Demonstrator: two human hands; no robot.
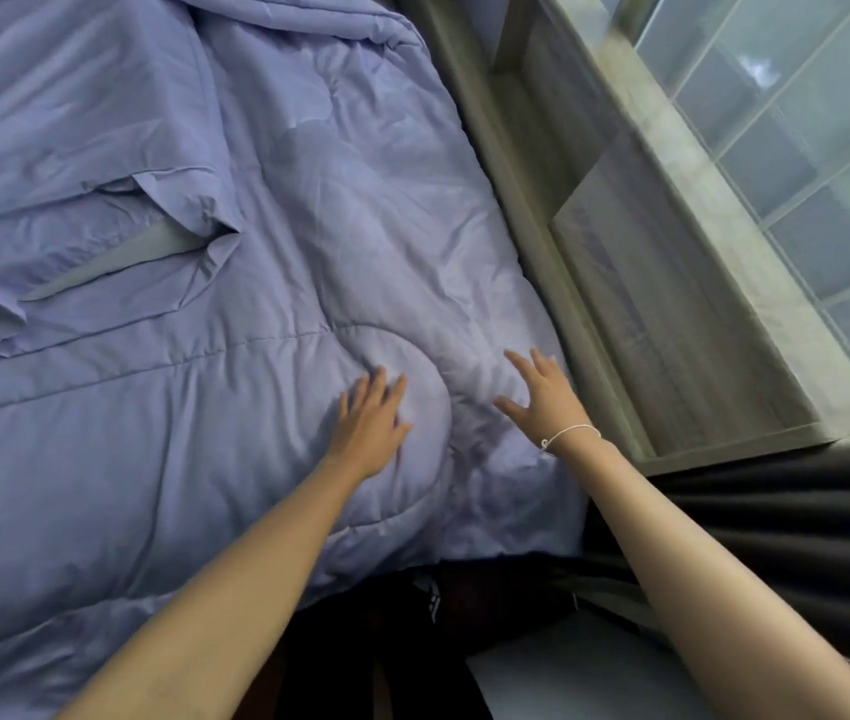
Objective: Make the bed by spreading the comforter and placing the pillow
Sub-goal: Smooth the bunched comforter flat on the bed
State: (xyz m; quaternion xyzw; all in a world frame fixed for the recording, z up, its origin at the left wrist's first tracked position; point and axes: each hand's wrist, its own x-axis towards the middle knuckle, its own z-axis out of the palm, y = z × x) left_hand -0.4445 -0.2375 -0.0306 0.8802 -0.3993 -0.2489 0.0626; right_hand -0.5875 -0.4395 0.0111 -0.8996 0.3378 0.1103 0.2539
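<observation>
A lavender quilted comforter [266,215] covers the bed and fills most of the view, with wrinkles near its right edge. A pillow [64,163] in a matching lavender case lies on it at the left, its open end showing a pale inner pillow. My left hand [368,423] lies flat on the comforter with fingers straight and spread. My right hand [542,394], with a thin bracelet at the wrist, presses flat on the comforter close to the bed's right edge. Neither hand holds anything.
A pale wooden shelf unit [636,283] runs along the bed's right side, close to my right hand. Behind it is a window with frosted panes [797,148]. A dark grey curtain [776,517] hangs at lower right. Dark floor shows below the comforter's near edge.
</observation>
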